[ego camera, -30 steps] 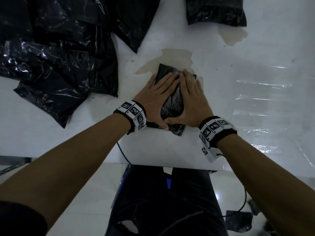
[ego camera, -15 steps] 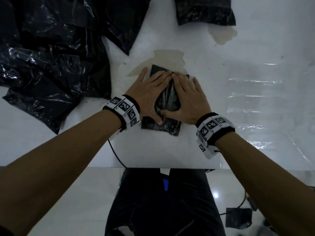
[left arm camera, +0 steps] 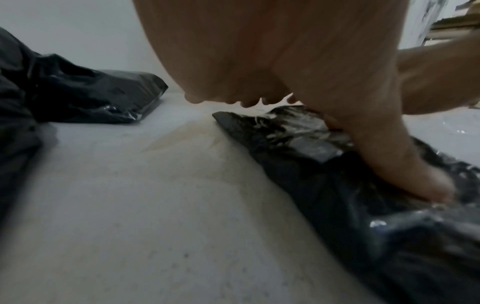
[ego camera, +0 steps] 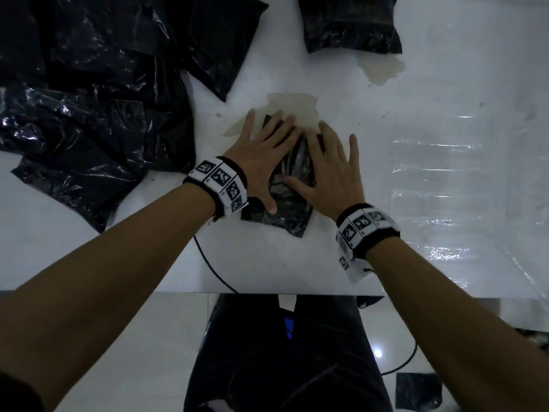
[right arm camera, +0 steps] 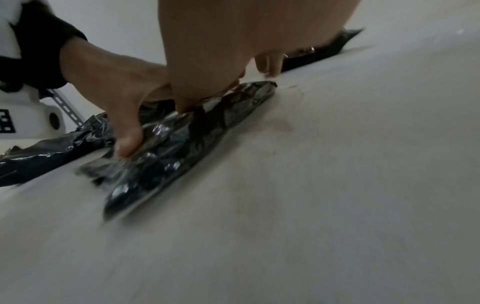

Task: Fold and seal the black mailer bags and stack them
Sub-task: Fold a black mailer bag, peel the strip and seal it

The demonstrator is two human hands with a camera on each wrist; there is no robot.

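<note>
Far left on the white table (ego camera: 430, 179): a loose heap of unfolded bags (ego camera: 89, 93), glossy and creased, well apart from the work. Further back, right of centre, a folded stack (ego camera: 350, 22) at the table's far edge.

At centre, just beyond a worn brown patch (ego camera: 292, 107), lay the folded mailer bag (ego camera: 292, 185), flat on the table near its front edge. Left hand (ego camera: 263, 162) spread flat on the bag's left half, fingers straight and splayed, thumb pressed down onto the film, gripping nothing. Right hand (ego camera: 329, 171) likewise flat on the right half, fingers extended, thumb laid across the middle; nothing pinched.

Judged thin, light and limp: wrinkled sheen, no stiffness, likely to spring open if the seal has not taken. Slick surface too, so probably prone to sliding under a sideways push rather than a straight press. Best taken, most likely, by a pinch at the near corner or along the folded edge, flap side kept down, then carried level to the stack.
</note>
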